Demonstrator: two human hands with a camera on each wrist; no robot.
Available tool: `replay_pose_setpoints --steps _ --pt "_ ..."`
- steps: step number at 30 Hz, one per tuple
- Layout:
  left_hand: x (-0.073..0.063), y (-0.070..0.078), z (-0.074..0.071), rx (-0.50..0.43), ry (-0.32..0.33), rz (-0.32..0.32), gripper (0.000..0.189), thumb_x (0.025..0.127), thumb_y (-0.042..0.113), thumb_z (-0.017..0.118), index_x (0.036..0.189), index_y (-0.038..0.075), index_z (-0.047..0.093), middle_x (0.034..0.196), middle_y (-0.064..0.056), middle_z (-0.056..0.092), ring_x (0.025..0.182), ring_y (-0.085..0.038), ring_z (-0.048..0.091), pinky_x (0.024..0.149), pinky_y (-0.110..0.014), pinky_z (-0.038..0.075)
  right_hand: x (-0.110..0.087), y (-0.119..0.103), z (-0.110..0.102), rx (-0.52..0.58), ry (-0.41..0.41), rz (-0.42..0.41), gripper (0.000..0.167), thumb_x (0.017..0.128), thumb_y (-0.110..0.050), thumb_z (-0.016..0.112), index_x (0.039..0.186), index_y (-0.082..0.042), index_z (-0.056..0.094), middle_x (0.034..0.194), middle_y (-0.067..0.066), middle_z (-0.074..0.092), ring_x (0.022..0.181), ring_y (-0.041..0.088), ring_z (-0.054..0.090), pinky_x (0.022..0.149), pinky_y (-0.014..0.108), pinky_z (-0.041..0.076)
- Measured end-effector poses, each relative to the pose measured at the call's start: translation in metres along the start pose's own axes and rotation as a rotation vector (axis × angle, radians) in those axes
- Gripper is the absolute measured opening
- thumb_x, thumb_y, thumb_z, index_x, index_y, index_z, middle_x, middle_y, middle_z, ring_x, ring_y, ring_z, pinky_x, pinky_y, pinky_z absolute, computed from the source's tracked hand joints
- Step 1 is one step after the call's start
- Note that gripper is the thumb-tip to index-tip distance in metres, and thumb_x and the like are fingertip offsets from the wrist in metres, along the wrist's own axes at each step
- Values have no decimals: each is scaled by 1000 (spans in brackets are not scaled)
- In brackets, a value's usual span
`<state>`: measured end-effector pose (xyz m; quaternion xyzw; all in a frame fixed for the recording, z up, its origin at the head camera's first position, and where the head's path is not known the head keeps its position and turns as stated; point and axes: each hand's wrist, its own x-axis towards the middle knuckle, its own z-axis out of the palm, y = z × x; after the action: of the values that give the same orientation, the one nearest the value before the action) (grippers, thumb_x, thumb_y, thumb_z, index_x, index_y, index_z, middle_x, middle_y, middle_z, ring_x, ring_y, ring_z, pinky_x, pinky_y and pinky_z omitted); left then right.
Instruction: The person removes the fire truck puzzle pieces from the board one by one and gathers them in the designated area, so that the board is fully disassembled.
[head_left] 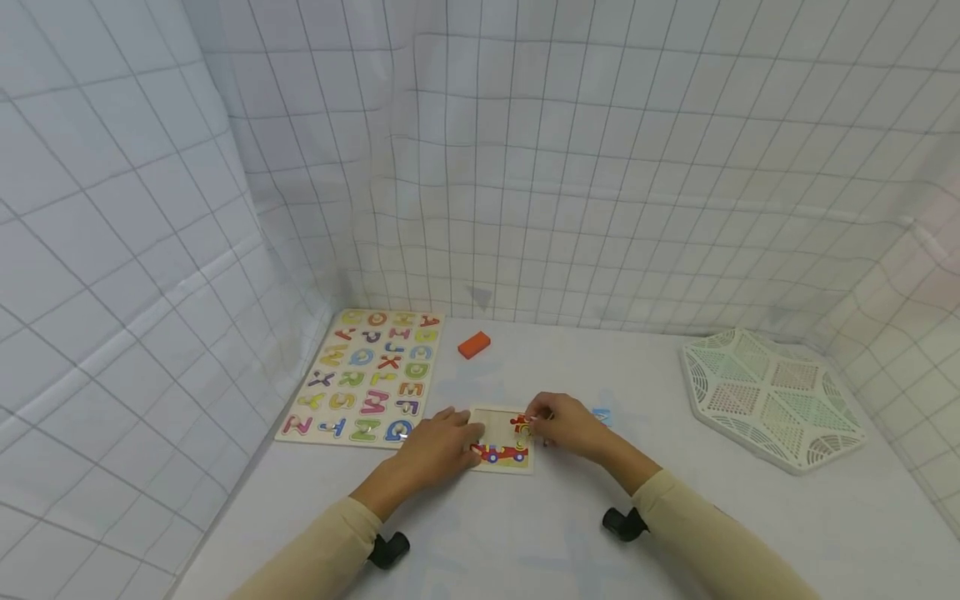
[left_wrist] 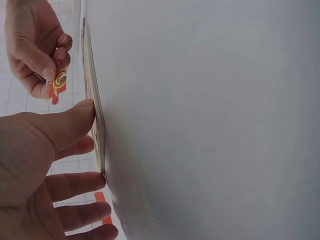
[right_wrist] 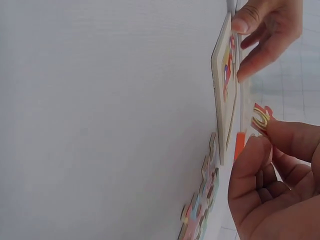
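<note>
A small wooden jigsaw board (head_left: 498,422) lies on the table between the hands. Its lower part shows a red car with blue wheels (head_left: 504,455); the upper part is bare wood. At the board's left side rests my left hand (head_left: 441,443), thumb on the edge and other fingers spread nearly straight. My right hand (head_left: 564,427) pinches a red and yellow jigsaw piece (right_wrist: 260,119) between thumb and forefinger, raised above the board's right side. Several loose jigsaw pieces (right_wrist: 199,202) lie beside the board, mostly hidden by the right hand in the head view.
An alphabet puzzle board (head_left: 375,379) with colourful letters lies at the left. Behind the jigsaw board is an orange block (head_left: 474,344). A white patterned hexagonal tray (head_left: 772,400) stands at the right. Gridded white curtains (head_left: 525,167) surround the table.
</note>
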<state>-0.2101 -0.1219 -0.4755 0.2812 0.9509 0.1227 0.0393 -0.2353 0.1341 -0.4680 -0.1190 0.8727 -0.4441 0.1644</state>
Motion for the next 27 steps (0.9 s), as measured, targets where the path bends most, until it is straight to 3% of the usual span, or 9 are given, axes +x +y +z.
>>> replay_pose_setpoints --steps 5,12,16,23,27 --pt "-3 2 0 7 -5 -2 42 96 33 72 133 14 68 143 -15 60 137 -43 50 106 -64 45 -13 6 -13 104 26 6 8 99 -17 64 104 -10 64 90 9 61 68 21 57 51 30 46" --pt "-9 4 -1 -13 14 -3 42 97 31 70 134 13 67 143 -16 59 138 -42 49 107 -62 44 -30 19 -38 219 34 -7 18 103 -17 59 113 -2 60 99 16 64 79 24 62 68 35 56" --pt "-13 2 -1 -6 13 10 42 97 33 70 134 13 68 140 -14 62 136 -40 52 107 -60 46 -41 32 -53 261 78 7 24 102 -15 60 120 0 64 95 16 65 80 24 64 73 35 60" --pt "-17 0 -3 3 6 30 40 97 33 70 132 14 69 138 -11 64 134 -36 55 107 -57 47 -54 58 -72 381 184 75 36 97 -11 68 125 10 58 94 14 70 79 19 69 73 29 62" --pt "-17 0 -4 2 0 38 39 97 32 70 132 15 70 138 -10 64 134 -34 55 108 -56 46 -57 72 -75 416 221 131 34 96 -10 69 121 11 59 97 11 71 81 15 69 73 26 60"
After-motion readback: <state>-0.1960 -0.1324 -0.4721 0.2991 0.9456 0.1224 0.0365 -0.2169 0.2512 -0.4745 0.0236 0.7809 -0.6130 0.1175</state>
